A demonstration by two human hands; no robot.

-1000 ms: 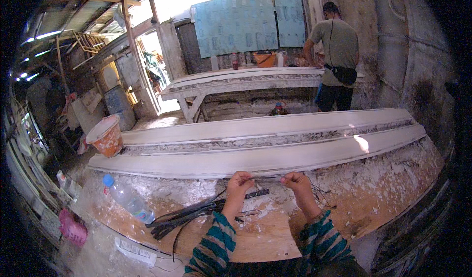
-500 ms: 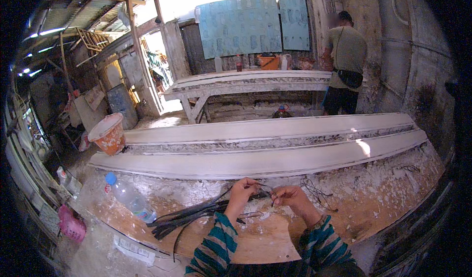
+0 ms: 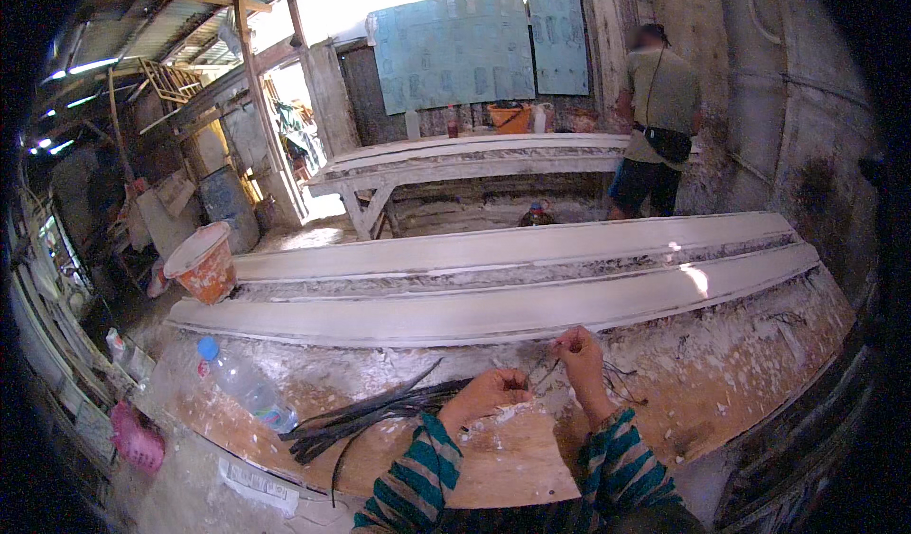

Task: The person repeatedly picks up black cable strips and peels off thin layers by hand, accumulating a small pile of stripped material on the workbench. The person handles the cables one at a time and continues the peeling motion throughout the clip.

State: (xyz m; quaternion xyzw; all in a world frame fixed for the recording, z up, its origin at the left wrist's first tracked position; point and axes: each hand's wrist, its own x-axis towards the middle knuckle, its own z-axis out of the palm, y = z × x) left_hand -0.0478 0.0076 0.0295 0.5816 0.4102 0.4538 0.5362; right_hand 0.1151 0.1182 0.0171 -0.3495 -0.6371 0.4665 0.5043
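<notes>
A thin dark strip (image 3: 545, 375) is stretched between my two hands above the near part of the worktable. My left hand (image 3: 486, 397) is closed, its fingertips pinching the lower end of the strip. My right hand (image 3: 581, 367) is raised a little farther away and pinches the upper end. Beside my left hand lies a loose bundle of black strips (image 3: 375, 413), partly covered by that hand. Some thin dark strands (image 3: 622, 382) lie on the table just right of my right hand.
A clear plastic bottle (image 3: 245, 387) with a blue cap lies left of the bundle. Two long white moulded lengths (image 3: 399, 319) cross the table beyond my hands. An orange bucket (image 3: 211, 273) stands at their left end. A person (image 3: 660, 107) stands by the far bench (image 3: 474, 162).
My right hand has moved up and away, and my left hand has come down and slightly right. The strip now slants between them. The person at the back has shifted slightly.
</notes>
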